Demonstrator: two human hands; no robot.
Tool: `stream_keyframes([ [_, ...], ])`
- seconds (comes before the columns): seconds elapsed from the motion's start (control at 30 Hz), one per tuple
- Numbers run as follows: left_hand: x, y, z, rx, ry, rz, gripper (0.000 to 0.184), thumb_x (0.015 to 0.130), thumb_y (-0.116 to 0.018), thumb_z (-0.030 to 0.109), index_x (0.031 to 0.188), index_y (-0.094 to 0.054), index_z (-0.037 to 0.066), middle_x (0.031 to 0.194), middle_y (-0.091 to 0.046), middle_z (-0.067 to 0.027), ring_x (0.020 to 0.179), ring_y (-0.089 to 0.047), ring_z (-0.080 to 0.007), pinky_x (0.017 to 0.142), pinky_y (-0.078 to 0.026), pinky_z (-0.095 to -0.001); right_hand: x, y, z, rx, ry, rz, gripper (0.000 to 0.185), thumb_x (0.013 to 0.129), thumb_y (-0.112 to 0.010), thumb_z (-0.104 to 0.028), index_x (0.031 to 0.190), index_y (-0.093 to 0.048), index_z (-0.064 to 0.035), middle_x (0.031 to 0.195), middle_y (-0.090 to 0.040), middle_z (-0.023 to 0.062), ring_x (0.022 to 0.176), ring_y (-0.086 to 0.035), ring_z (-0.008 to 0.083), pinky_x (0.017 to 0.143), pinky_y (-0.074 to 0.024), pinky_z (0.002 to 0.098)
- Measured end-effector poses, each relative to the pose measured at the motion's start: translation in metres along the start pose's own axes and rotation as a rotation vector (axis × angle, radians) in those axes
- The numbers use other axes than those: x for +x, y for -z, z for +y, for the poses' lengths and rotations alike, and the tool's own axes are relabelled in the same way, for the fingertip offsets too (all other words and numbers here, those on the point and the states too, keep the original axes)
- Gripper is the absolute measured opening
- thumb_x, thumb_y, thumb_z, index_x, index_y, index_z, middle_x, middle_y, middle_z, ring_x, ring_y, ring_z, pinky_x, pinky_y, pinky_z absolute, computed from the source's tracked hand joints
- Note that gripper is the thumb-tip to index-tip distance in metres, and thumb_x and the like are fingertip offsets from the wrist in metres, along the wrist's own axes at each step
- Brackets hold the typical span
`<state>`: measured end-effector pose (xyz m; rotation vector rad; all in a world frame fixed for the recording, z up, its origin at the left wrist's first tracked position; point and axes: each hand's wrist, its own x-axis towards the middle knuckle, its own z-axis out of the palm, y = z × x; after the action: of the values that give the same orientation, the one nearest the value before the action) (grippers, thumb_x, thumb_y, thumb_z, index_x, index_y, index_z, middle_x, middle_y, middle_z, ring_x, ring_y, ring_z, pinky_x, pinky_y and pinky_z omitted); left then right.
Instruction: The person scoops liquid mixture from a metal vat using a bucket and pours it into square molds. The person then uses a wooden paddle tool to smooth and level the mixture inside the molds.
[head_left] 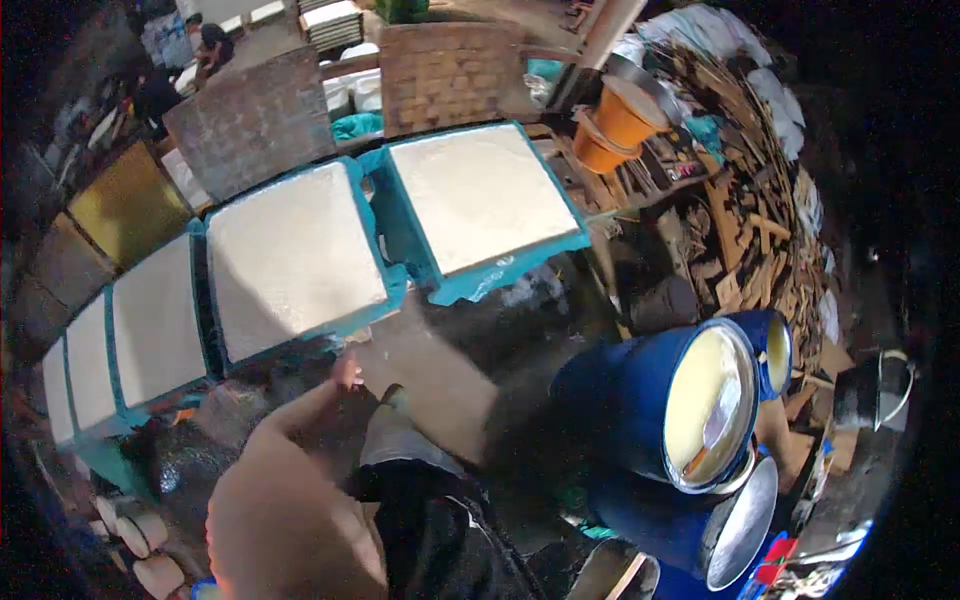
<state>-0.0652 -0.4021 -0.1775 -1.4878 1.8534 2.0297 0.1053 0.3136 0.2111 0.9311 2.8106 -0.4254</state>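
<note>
White curd-like slab (295,255), flat-topped in a teal-cloth-lined tray (364,319), lying at eleven o'clock from the left hand (350,372), with the tray's near edge just beside that hand and slanting from eight towards two o'clock. Roughly square in outline through a strongly curved lens, so no sure long axis. Left hand the nearer of the two, at the end of a bare arm (312,407) reaching up from seven o'clock; right hand out of view. Fingers small and partly blurred: impossible to tell how far apart or closed, or whether touching the tray or gripping anything. At one o'clock, across a narrow gap, a second white slab (480,195); between nine and ten, narrower-looking white slabs (158,320) in a row. At three o'clock, well apart, a blue drum (625,395) of pale yellow liquid (690,385), with a ladle (715,422) inside. Between one and two, farther off, orange buckets (620,120); past two, split wood (750,240).
</note>
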Motion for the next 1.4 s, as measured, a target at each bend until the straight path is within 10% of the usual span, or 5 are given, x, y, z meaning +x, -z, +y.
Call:
stream_keyframes([
  [0.17, -0.02, 0.03, -0.004, -0.871, 0.0, 0.116, 0.039, 0.089, -0.057, 0.033, 0.116, -0.058, 0.006, 0.11, -0.066, -0.0162, 0.101, -0.063, -0.0329, 0.088, -0.05, -0.0437, 0.036, 0.027, -0.188, -0.15, 0.581, 0.029, 0.041, 0.091, -0.067, -0.031, 0.124, -0.061, -0.0073, 0.112, -0.069, 0.0124, 0.077, -0.066, 0.0265, 0.068, -0.0528, 0.0395],
  [0.27, -0.025, 0.031, 0.013, -1.111, -0.071, 0.181, 0.042, 0.087, -0.063, 0.034, 0.116, -0.057, 0.005, 0.106, -0.067, -0.0137, 0.097, -0.065, -0.0301, 0.085, -0.051, -0.0419, 0.072, -0.01, -0.297, 0.537, 0.157, -0.165, 0.031, 0.076, -0.067, -0.019, 0.101, -0.065, -0.0021, 0.071, -0.057, 0.0025, 0.06, -0.052, 0.0165, 0.056, -0.0418, 0.032],
  [0.33, -0.024, 0.032, 0.027, -1.192, -0.121, 0.234, 0.044, 0.086, -0.066, 0.035, 0.117, -0.057, 0.004, 0.103, -0.069, -0.0121, 0.094, -0.066, -0.0283, 0.083, -0.053, -0.0407, 0.12, -0.032, -0.338, 0.389, 0.424, -0.197, 0.026, 0.077, -0.069, -0.019, 0.096, -0.064, -0.0022, 0.068, -0.053, 0.0003, 0.057, -0.051, 0.0122, 0.05, -0.0394, 0.0292],
  [0.73, 0.007, 0.031, -0.005, -1.203, 0.074, 0.415, 0.039, 0.093, -0.056, 0.045, 0.11, -0.057, 0.011, 0.095, -0.064, -0.0054, 0.077, -0.06, -0.0228, 0.075, -0.05, -0.0387, 0.274, -0.104, -0.616, 0.079, 1.194, -0.257, 0.042, 0.081, -0.073, -0.029, 0.104, -0.064, 0.0041, 0.088, -0.067, 0.0246, 0.082, -0.066, 0.0381, 0.073, -0.0512, 0.0463],
  [1.4, -0.004, 0.02, 0.002, -1.223, 0.162, 0.844, 0.048, 0.093, -0.049, 0.063, 0.112, -0.059, 0.02, 0.094, -0.061, 0.0012, 0.077, -0.054, -0.0145, 0.067, -0.044, -0.0353, 0.385, -0.142, -0.797, -0.488, 1.192, -0.58, 0.044, 0.083, -0.068, -0.04, 0.092, -0.062, 0.003, 0.088, -0.065, 0.0287, 0.088, -0.063, 0.0469, 0.077, -0.0482, 0.0538],
])
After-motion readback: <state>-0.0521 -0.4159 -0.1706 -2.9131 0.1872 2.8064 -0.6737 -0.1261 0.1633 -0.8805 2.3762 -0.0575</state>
